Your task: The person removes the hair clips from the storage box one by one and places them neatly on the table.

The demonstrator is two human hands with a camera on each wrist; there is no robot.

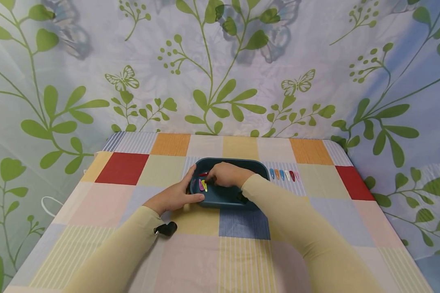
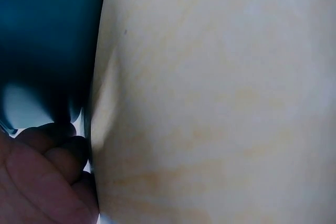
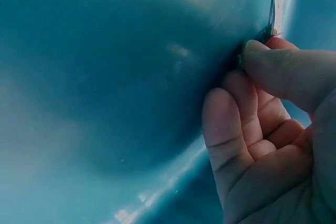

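A dark blue tray [image 1: 227, 199] stands on the table, with a pink hair clip [image 1: 201, 185], a yellow hair clip [image 1: 204, 185] and a red hair clip [image 1: 203, 174] at its left end. My left hand [image 1: 176, 196] grips the tray's near left corner, thumb along the near rim; its curled fingers [image 2: 65, 158] show beside the tray in the left wrist view. Inside the tray, my right hand [image 1: 227, 175] reaches to the clips. Its thumb and index finger appear to pinch a clip, mostly hidden by the fingertips. A clip [image 3: 276, 11] shows just past them in the right wrist view.
To the right of the tray, several hair clips [image 1: 287, 175] lie in a row, blue, orange, white, red and pink. A patchwork cloth [image 1: 183, 256] covers the table. Behind hangs a leaf-patterned curtain [image 1: 238, 81]; a white cable [image 1: 47, 205] loops at the left edge.
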